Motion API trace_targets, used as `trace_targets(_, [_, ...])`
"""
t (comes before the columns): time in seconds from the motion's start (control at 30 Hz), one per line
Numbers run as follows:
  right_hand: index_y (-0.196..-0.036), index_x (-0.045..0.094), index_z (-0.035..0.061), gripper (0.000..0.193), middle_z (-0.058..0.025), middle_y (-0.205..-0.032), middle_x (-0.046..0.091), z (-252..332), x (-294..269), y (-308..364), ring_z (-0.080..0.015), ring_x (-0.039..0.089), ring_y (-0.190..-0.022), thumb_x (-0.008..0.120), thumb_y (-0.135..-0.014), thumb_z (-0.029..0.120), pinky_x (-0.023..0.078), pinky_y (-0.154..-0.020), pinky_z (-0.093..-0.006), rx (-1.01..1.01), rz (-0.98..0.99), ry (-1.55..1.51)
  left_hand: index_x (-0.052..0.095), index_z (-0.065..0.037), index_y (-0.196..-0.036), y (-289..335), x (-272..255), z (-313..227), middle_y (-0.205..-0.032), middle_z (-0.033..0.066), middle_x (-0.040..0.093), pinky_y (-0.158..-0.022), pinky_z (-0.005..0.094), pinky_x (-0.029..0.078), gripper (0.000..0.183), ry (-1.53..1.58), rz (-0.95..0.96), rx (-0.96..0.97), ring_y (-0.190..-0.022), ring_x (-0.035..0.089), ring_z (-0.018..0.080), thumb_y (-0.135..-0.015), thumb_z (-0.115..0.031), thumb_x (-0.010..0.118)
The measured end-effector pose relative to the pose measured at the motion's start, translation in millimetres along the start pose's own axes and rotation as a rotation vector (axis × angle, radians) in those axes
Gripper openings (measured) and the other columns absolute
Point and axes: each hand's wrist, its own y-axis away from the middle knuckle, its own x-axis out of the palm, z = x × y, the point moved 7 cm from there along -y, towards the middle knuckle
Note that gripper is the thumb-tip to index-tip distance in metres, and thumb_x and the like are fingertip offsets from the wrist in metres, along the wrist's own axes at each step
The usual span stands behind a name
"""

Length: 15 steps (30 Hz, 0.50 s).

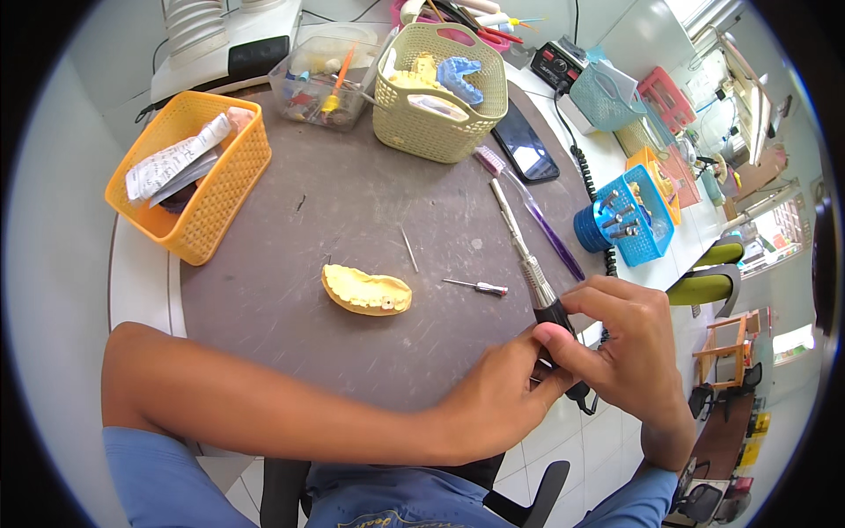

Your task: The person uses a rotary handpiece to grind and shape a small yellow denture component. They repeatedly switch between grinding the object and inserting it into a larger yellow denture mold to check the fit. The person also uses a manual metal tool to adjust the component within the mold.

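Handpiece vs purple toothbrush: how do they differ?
The handpiece is silver and black; the toothbrush is purple. The left hand and right hand grip the handpiece; the toothbrush lies untouched on the table. The handpiece thickens into a black rear section; the toothbrush handle is slimmer. Both are long and slant roughly the same way.

Wall (pixel 53 264): pale, rising at left.
Tabletop (pixel 255 273): grey-brown, scuffed, edged in white.
Floor (pixel 598 449): white tiles, below.
Seat (pixel 701 290): green, at right.
Stool (pixel 740 348): wooden, near the seat.
Windows (pixel 792 343): bright with daylight, far right.
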Motion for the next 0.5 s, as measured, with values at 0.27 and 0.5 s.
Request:
trace_targets(0.27, [-0.089,0.074,-0.0035,0.027,-0.0125,-0.082,0.072,-26,7,12,-0.0228,0.07,-0.074,0.074,-0.089,0.023,0.052,-0.067,-0.0346,-0.034,-0.171,-0.521,0.051,0.003,-0.132,-2,4,-11,-0.113,0.0125,0.067,-0.094,0.034,0.053,0.036,-0.043,0.075,0.081,-0.11,0.066,0.0193,-0.104,-0.017,0.061])
trace_targets(0.5, [-0.126,0.066,-0.0092,0.104,-0.0053,-0.075,0.065,11,35,99,-0.0075,0.058,-0.063,0.069,-0.073,0.08,0.042,-0.056,-0.0194,-0.121,0.267,-1.053,0.061,-0.003,-0.123,-2,8,-54,-0.126,0.0222,0.066,-0.096,0.0426,0.054,0.042,-0.345,0.171,0.691,-0.115,0.066,0.042,-0.084,0.008,0.067])
